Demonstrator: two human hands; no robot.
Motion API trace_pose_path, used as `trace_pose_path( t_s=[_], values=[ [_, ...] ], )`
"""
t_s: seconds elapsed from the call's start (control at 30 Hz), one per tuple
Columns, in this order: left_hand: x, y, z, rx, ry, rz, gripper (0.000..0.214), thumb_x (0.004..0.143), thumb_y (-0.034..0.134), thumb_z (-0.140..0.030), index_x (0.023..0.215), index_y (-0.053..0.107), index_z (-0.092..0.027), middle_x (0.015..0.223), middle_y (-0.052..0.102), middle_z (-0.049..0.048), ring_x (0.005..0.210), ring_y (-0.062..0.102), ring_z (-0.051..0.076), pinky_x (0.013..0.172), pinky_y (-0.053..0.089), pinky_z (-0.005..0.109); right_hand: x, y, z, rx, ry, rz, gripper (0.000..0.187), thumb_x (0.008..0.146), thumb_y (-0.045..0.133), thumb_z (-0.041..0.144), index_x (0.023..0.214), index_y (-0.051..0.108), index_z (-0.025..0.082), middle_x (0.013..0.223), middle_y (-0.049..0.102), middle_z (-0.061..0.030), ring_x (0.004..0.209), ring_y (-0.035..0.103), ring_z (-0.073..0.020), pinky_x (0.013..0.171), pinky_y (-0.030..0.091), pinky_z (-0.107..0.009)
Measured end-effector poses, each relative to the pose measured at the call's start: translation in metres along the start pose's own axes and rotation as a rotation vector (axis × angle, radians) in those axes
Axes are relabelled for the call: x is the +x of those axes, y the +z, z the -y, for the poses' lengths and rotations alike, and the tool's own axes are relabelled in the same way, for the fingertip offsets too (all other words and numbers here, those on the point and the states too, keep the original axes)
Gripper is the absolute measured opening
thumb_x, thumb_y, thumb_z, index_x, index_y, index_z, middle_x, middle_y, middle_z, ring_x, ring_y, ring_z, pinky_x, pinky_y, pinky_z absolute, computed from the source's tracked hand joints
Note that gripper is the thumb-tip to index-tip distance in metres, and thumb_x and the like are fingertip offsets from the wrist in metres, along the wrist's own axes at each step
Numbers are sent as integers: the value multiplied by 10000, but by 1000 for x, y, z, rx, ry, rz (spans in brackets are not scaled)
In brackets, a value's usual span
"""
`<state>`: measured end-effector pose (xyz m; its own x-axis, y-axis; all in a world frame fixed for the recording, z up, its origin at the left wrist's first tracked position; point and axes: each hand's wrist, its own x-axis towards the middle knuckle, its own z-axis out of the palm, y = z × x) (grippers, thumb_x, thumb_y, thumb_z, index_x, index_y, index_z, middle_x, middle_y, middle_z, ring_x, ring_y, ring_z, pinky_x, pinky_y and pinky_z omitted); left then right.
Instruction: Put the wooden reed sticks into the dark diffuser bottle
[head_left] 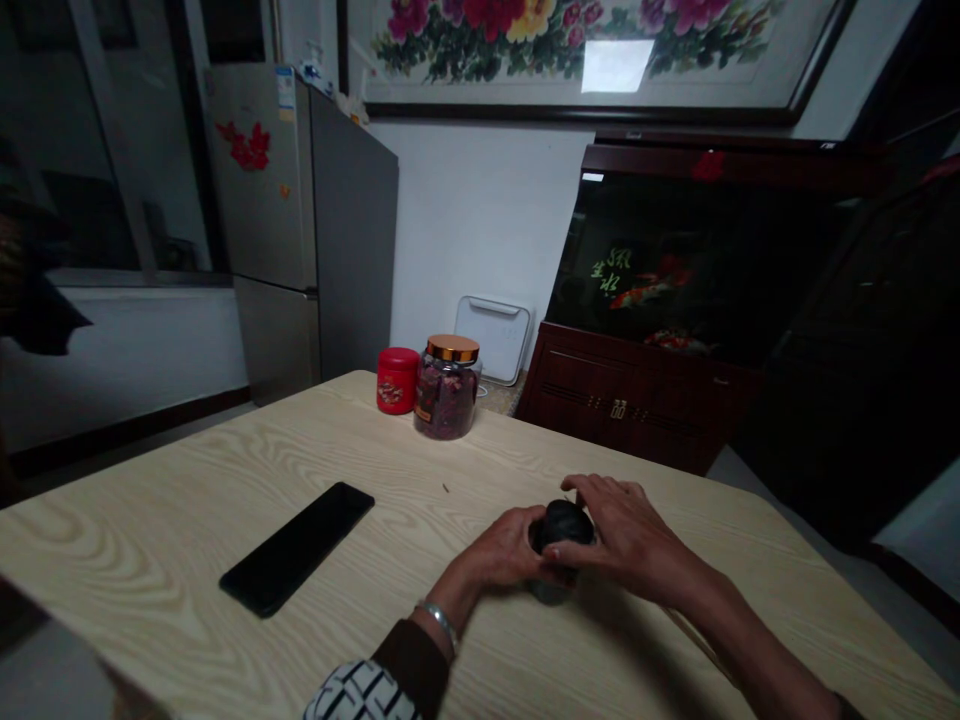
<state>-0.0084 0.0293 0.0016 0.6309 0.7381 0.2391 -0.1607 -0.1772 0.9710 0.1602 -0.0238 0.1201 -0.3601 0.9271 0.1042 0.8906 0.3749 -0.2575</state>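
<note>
My left hand point(510, 545) is wrapped around the side of a small jar point(551, 592) that stands on the table. The jar's lower part looks greyish and partly see-through, and most of its body is hidden behind my fingers. On top of it sits a round black lid point(568, 522). My right hand point(619, 525) curves over that lid from the right, thumb along the near side and fingers at the far side. Whether the lid is loose on the jar I cannot tell.
A long black phone-like slab point(298, 548) lies to the left on the wooden table point(375, 620). Farther back stand a red canister point(397, 382) and a copper-lidded jar of dried flowers point(448, 392). Behind are a fridge point(352, 220) and an aquarium point(675, 270).
</note>
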Motion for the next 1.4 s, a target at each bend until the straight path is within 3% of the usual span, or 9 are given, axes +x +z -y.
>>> trace_pose_path(
  t_s=[0.1, 0.27, 0.47, 0.6, 0.73, 0.83, 1.1, 1.27, 1.4],
  values=[
    [1, -1, 1, -20, 9, 7, 574, 517, 875, -183, 1054, 680, -138, 984, 678, 48, 894, 601, 199, 792, 461, 277, 2, -3, -2, 76, -128, 69, 430, 790, 645, 374, 1194, 624, 231, 1178, 637, -108, 1141, 547, -312, 1035, 332, -515],
    [2, -1, 2, -17, 13, -7, 563, 543, 878, -223, 1061, 681, -120, 999, 676, 72, 910, 597, 204, 803, 455, 286, 0, -11, -7, 254, -190, 186, 911, 721, 726, 430, 1510, 304, 262, 1549, 328, -120, 1415, 300, -328, 1103, 294, -494],
    [3, -2, 4, -2, 3, -15, 545, 528, 868, -197, 1034, 680, -122, 943, 663, 50, 855, 585, 188, 750, 448, 271, 4, -6, -3, 65, -102, 79, 481, 805, 638, 371, 1253, 583, 205, 1222, 611, -132, 1170, 534, -318, 1040, 337, -525],
    [4, -2, 5, 12, 6, -32, 574, 514, 893, -250, 1030, 682, -114, 965, 670, 62, 897, 587, 209, 778, 452, 279, 4, -10, -6, 223, -212, 207, 924, 725, 720, 380, 1515, 262, 241, 1550, 304, -123, 1410, 297, -307, 1103, 300, -457],
    [5, -2, 6, -18, 3, -17, 553, 535, 876, -233, 1037, 673, -121, 984, 678, 72, 898, 602, 215, 763, 461, 276, 5, -5, -4, 61, -60, 70, 690, 756, 691, 509, 1351, 499, 218, 1289, 555, -145, 1165, 521, -332, 990, 377, -494],
    [4, -3, 7, -3, -6, -7, 547, 536, 866, -187, 1045, 674, -123, 966, 673, 65, 871, 599, 200, 750, 456, 270, 10, 0, -5, 75, -85, 47, 403, 768, 666, 334, 1145, 622, 198, 1065, 633, -99, 952, 595, -264, 885, 447, -417],
    [5, -9, 4, 72, -52, -26, 586, 526, 879, -225, 1066, 675, -120, 955, 668, 62, 879, 591, 208, 771, 453, 283, 19, -6, -20, 483, -281, 105, 525, 683, 637, 133, 1197, 600, 233, 1205, 599, -66, 1151, 541, -251, 994, 428, -407],
    [4, -10, 2, 53, -85, -57, 591, 530, 888, -233, 1071, 675, -131, 984, 672, 73, 914, 601, 216, 798, 457, 297, 17, -19, -27, 799, -132, -31, 494, 765, 688, 268, 1230, 522, 246, 1170, 588, -65, 1082, 580, -236, 923, 478, -399],
    [6, -13, 11, -16, -61, -159, 793, 503, 906, -208, 1224, 578, -160, 1077, 645, 87, 987, 596, 223, 839, 454, 308, -3, 7, -35, 888, 39, -227, 534, 798, 679, 369, 1275, 459, 276, 1082, 616, -51, 1018, 608, -229, 891, 481, -392]
  ],
)
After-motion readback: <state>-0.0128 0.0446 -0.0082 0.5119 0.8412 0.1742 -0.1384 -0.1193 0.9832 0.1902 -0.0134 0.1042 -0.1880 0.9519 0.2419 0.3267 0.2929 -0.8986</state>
